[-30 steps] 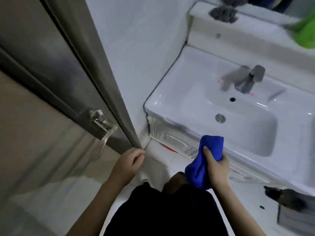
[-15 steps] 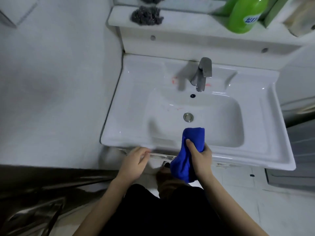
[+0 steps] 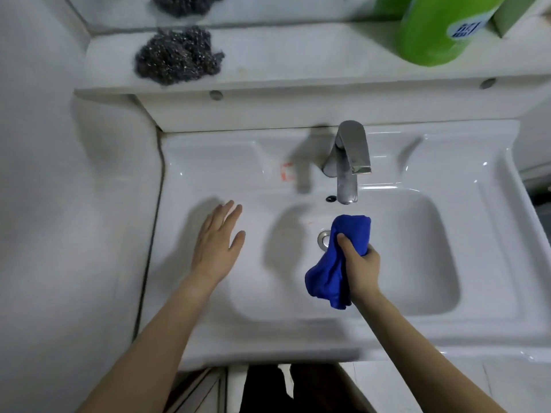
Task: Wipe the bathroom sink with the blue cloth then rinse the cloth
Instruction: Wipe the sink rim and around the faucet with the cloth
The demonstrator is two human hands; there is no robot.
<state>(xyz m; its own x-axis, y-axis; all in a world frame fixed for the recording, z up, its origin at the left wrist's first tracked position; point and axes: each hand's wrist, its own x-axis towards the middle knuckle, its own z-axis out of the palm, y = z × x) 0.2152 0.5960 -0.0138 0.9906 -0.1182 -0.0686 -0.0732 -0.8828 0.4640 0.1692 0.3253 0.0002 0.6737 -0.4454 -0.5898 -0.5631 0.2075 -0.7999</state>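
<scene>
My right hand grips the bunched blue cloth over the drain, left hand relaxed at nine o'clock; I'd flatten it, then wipe.

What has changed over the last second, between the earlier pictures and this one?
The left hand left the door's edge, passed the front rim of the sink and is now spread open over its left ledge. The right hand carried the blue cloth forward from the front rim to above the drain, near the faucet. Unchanged: the right hand grips the bunched cloth; no water visibly runs.
</scene>
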